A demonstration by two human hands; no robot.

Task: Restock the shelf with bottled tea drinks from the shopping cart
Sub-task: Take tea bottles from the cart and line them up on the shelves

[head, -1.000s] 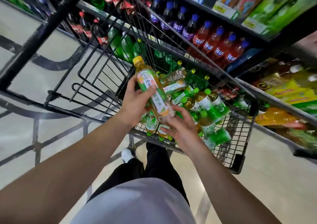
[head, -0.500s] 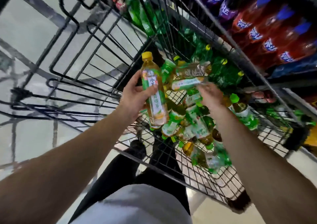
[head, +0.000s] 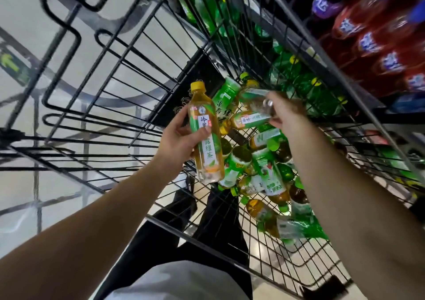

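Note:
My left hand [head: 179, 138] grips an upright tea bottle [head: 205, 134] with a yellow cap and a green and white label, held over the black wire shopping cart [head: 110, 88]. My right hand [head: 287, 113] reaches deeper into the cart and grips the base end of a second tea bottle [head: 255, 99], which lies tilted on the pile. Several more tea bottles [head: 264, 175] with green caps and labels lie jumbled in the cart's basket.
The store shelf [head: 379, 106] runs along the right behind the cart, stocked with red and purple soda bottles [head: 372, 44] above and green bottles [head: 299, 79] lower down. Pale tiled floor [head: 25, 19] lies to the left. My dark trousers show under the cart.
My right hand has let go of the yellow-capped bottle, reached further into the cart and closed on another bottle. The left hand keeps its bottle. The view has tilted down.

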